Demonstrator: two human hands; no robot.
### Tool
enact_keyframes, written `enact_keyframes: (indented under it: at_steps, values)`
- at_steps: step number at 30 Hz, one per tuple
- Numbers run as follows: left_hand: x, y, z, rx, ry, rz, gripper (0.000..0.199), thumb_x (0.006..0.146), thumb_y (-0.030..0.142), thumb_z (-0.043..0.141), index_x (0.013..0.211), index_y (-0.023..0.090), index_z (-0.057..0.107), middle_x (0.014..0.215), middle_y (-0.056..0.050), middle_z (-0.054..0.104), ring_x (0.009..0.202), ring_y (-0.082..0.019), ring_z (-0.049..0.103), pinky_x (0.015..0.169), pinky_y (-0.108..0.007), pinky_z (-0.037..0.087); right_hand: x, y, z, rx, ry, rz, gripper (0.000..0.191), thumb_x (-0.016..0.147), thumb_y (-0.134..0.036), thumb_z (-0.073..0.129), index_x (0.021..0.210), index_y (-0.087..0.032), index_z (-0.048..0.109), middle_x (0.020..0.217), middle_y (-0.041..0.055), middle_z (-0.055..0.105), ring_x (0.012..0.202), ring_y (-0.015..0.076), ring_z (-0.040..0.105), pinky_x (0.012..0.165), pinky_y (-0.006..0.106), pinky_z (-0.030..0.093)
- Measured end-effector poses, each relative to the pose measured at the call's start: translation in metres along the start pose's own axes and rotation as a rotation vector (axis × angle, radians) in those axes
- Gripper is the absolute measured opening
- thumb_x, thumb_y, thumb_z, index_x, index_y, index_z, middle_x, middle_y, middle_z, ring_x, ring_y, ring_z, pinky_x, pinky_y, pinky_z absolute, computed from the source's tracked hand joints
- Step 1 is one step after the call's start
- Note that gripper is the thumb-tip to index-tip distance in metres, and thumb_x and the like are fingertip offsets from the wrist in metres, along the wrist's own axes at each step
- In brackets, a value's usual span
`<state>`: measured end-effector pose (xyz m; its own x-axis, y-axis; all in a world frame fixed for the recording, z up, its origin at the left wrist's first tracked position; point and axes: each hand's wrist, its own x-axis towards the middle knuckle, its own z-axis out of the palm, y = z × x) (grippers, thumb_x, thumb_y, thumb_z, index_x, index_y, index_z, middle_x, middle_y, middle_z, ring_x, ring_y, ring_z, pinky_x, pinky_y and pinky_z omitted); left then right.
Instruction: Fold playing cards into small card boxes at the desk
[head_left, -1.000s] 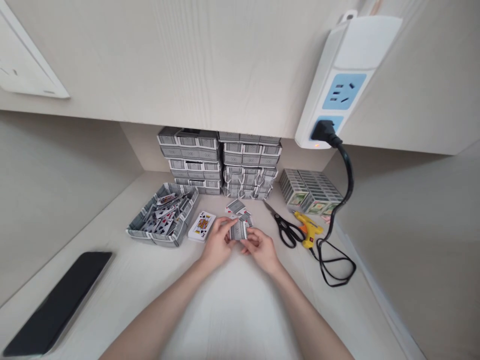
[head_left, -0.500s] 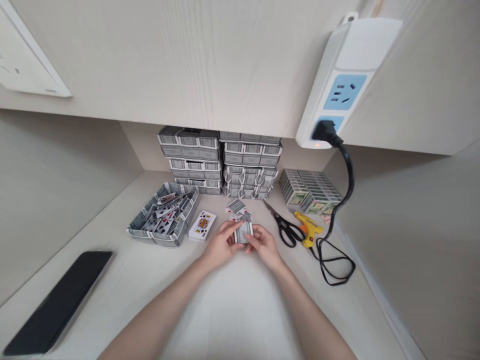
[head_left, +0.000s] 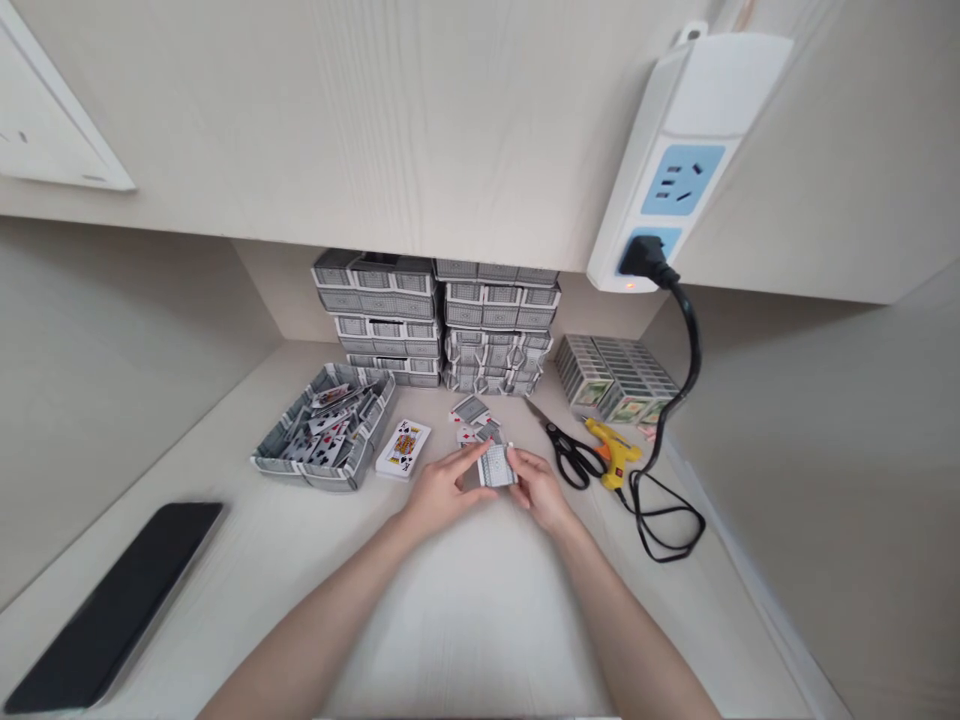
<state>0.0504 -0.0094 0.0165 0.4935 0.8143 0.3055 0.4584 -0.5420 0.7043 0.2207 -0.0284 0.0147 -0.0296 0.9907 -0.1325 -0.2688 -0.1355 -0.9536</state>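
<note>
The right fingers partly hide the card.

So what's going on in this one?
A person holds a small folded-looking piece with a grey card-back pattern between the left hand and right hand. Just beyond lie a few loose cards. To the left are a card pile topped by a king and a basket of cards; to the right, scissors and a yellow glue gun.
</note>
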Motion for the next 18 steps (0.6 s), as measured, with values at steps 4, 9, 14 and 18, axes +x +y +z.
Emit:
enact_keyframes:
  at_steps: [4,9,14,18]
  values:
    - [0.002,-0.004,-0.003,0.111,0.149,-0.075,0.058,0.071,0.046,0.059,0.122,0.024,0.046,0.110,-0.006,0.059,0.054,-0.008,0.050,0.062,-0.026,0.047,0.005,0.004,0.000,-0.040,0.089,-0.082,0.040,0.070,-0.055,0.055,0.068,-0.015,0.056,0.050,-0.0021,0.057,0.030,0.0041,0.032,0.030,0.019,0.019]
    - [0.005,-0.008,-0.009,0.284,0.396,-0.259,0.058,0.068,0.051,0.059,0.113,0.017,0.048,0.086,-0.005,0.061,0.068,-0.015,0.057,0.062,-0.027,0.044,0.009,0.009,-0.005,-0.118,0.182,-0.135,0.042,0.071,-0.055,0.054,0.076,-0.014,0.059,0.063,0.0043,0.066,0.034,0.0060,0.038,0.034,0.020,0.030]
    - [0.004,-0.006,-0.012,0.480,0.344,-0.206,0.035,0.072,0.052,0.054,0.076,0.017,0.057,0.084,-0.008,0.059,0.086,-0.023,0.053,0.075,-0.034,0.042,0.007,0.017,-0.005,-0.447,0.214,-0.269,0.039,0.076,-0.053,0.048,0.071,-0.016,0.058,0.061,0.0032,0.063,0.039,0.0096,0.044,0.040,0.022,0.036]
    - [0.004,-0.006,-0.015,0.579,0.291,-0.174,0.032,0.075,0.048,0.052,0.085,0.020,0.062,0.100,-0.010,0.059,0.095,-0.027,0.048,0.083,-0.041,0.039,0.004,0.019,-0.003,-0.662,0.159,-0.320,0.036,0.080,-0.048,0.044,0.071,-0.017,0.060,0.059,0.0021,0.062,0.042,0.0106,0.046,0.044,0.022,0.037]
